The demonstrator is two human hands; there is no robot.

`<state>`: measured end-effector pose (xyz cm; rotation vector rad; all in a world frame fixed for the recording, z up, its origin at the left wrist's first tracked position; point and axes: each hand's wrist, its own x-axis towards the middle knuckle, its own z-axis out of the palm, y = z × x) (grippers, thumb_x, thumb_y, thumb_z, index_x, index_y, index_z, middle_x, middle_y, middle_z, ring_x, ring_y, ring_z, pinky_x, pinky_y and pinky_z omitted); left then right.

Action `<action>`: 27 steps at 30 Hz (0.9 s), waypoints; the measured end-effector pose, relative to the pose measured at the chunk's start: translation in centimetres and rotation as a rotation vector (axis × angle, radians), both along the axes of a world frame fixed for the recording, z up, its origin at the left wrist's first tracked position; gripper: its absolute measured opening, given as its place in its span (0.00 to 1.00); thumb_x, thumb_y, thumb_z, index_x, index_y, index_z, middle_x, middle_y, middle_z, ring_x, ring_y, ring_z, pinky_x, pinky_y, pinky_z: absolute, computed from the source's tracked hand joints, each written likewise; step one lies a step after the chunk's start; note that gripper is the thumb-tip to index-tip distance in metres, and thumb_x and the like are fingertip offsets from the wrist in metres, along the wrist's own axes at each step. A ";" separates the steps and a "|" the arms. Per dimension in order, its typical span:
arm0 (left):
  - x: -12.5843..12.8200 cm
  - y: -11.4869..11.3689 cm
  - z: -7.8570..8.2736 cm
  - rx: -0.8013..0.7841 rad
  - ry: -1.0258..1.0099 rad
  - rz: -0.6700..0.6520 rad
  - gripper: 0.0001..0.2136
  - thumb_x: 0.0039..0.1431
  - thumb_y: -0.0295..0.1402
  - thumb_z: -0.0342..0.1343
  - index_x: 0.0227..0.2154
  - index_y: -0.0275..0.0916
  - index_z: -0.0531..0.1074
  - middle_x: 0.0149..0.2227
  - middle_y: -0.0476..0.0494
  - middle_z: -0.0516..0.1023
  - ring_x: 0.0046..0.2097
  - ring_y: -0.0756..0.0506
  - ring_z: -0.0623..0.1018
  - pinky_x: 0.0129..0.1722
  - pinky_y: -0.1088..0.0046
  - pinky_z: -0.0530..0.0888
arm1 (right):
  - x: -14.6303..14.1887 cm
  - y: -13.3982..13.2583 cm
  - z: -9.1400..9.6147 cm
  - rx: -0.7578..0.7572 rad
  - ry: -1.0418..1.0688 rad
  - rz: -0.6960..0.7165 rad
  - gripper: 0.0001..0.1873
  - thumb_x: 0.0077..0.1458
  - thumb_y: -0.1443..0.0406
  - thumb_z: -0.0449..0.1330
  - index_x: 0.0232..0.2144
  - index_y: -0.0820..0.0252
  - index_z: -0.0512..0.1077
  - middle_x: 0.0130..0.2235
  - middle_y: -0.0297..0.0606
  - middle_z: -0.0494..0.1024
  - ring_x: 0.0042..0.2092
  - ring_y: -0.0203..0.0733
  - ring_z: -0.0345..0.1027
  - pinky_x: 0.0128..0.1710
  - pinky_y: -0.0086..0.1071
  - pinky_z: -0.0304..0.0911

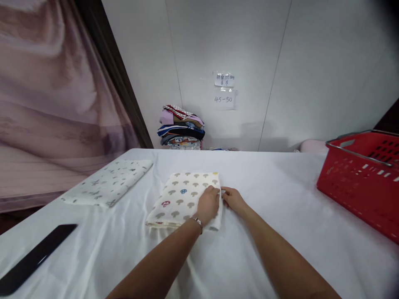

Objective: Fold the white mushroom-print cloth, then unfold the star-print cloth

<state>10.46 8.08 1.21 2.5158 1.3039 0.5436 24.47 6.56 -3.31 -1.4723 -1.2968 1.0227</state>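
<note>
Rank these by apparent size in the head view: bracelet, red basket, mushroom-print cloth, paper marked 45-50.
1. Red basket, cut off at the right edge
2. Mushroom-print cloth, partly covered by the left hand
3. Paper marked 45-50
4. Bracelet

Taupe mushrooms, broken by red, blue and yellow ones, dot a white folded cloth (179, 196), as small dark motifs fleck a second white cloth (109, 182); around them, a plain white sheet (268, 178), red basket (349, 182), black slab (37, 258) and dusky pink curtain (71, 91)
</note>
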 end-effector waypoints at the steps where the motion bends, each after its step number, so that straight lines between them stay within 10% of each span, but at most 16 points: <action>1: 0.0 -0.1 -0.2 0.059 0.004 0.021 0.11 0.59 0.27 0.45 0.42 0.39 0.70 0.45 0.42 0.71 0.48 0.45 0.69 0.48 0.69 0.65 | 0.0 0.0 -0.1 0.019 -0.019 -0.006 0.21 0.49 0.69 0.52 0.46 0.60 0.72 0.16 0.25 0.65 0.15 0.30 0.56 0.15 0.23 0.54; 9: -0.1 -0.4 -0.9 0.182 0.068 -0.005 0.13 0.62 0.30 0.43 0.46 0.39 0.67 0.54 0.42 0.67 0.57 0.43 0.62 0.57 0.60 0.57 | 0.6 0.4 0.0 0.198 -0.168 -0.181 0.19 0.53 0.61 0.51 0.45 0.59 0.72 0.38 0.38 0.77 0.39 0.41 0.70 0.39 0.34 0.66; 15: -0.2 -0.4 -1.5 0.178 0.142 -0.038 0.18 0.62 0.29 0.40 0.54 0.36 0.63 0.59 0.39 0.63 0.60 0.41 0.59 0.58 0.57 0.54 | -0.7 -0.4 1.6 0.480 -0.405 0.035 0.26 0.59 0.57 0.49 0.58 0.57 0.60 0.63 0.40 0.55 0.65 0.44 0.41 0.62 0.44 0.42; 27: -0.6 -2.7 -1.3 0.118 0.161 -0.067 0.22 0.63 0.35 0.40 0.57 0.30 0.59 0.60 0.33 0.60 0.62 0.39 0.56 0.60 0.57 0.53 | 0.1 -0.9 1.4 0.131 -0.522 0.174 0.27 0.62 0.52 0.41 0.60 0.51 0.55 0.63 0.36 0.53 0.65 0.44 0.38 0.62 0.50 0.31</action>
